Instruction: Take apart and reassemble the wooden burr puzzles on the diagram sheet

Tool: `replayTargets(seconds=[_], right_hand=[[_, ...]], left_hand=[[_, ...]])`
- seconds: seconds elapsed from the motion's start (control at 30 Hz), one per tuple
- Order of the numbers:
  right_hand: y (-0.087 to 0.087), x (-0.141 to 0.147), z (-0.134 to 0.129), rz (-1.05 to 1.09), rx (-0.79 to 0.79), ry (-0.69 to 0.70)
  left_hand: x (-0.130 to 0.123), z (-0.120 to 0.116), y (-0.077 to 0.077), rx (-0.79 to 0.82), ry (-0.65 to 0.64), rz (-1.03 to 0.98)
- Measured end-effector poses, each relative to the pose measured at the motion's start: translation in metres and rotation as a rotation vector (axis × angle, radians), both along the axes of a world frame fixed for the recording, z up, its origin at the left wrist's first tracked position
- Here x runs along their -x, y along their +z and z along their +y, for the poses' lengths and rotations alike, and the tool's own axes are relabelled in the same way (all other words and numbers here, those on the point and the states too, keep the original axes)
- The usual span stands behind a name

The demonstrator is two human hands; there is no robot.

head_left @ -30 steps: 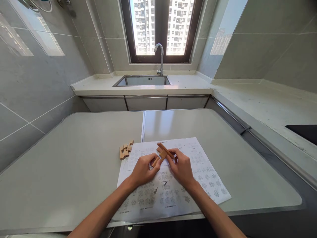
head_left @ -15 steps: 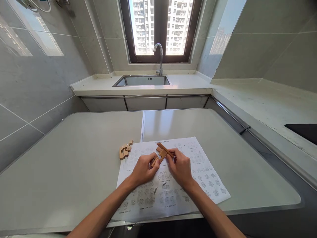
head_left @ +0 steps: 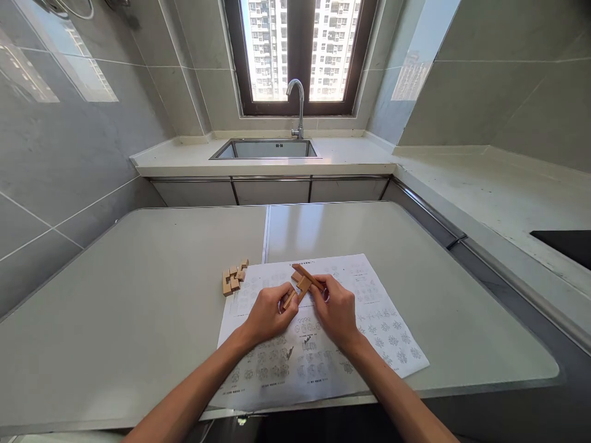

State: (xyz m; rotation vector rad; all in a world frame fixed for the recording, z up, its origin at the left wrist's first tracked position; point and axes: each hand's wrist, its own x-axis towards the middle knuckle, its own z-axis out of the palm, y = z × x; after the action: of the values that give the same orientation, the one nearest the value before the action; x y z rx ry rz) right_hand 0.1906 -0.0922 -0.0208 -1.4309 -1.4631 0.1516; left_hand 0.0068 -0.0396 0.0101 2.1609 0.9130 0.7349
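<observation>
Little has moved since the earlier frame: slight shift of the view, while both your hands and the wood between them keep almost the same pose.

Left hand (head_left: 268, 314): thumb and fingers pinched on the near-left part of the notched wooden pieces (head_left: 303, 285). Which piece bears most of the grip, you cannot tell; the fingers cover it. Right hand (head_left: 338, 307): thumb and fingers pinched on the near end of the long wooden bar (head_left: 308, 277), which slants across the far-right side of the notched pieces. Whether bar and pieces are locked or only touching is unclear.

Position: the held wood is above the upper middle of the printed sheet (head_left: 388, 335), which lies on the table (head_left: 138, 307). Loose wooden blocks (head_left: 235, 285) sit grouped by the sheet's upper left edge.

Handling, judged: light, stiff, dry wood; no give, low slip risk. Square edges should offer your fingertips good purchase. Corners at the notches look the likeliest to chip or bind if twisted. Best hold: bar by its flat sides near the end, notched pieces by their solid outer faces, notches left free, light pressure, faces kept square.
</observation>
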Motion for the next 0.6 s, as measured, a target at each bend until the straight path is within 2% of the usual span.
replayTargets(seconds=[0.2,0.6], right_hand=[[-0.0005,-0.0019,0.0005,0.013,-0.007,0.039],[-0.0043,-0.0007,0.0007,0.007,0.024,0.009]], left_hand=[[0.0009,0.0015,0.0006,-0.003,-0.025,-0.015],[-0.003,-0.0041,-0.0007,-0.033,0.014,-0.021]])
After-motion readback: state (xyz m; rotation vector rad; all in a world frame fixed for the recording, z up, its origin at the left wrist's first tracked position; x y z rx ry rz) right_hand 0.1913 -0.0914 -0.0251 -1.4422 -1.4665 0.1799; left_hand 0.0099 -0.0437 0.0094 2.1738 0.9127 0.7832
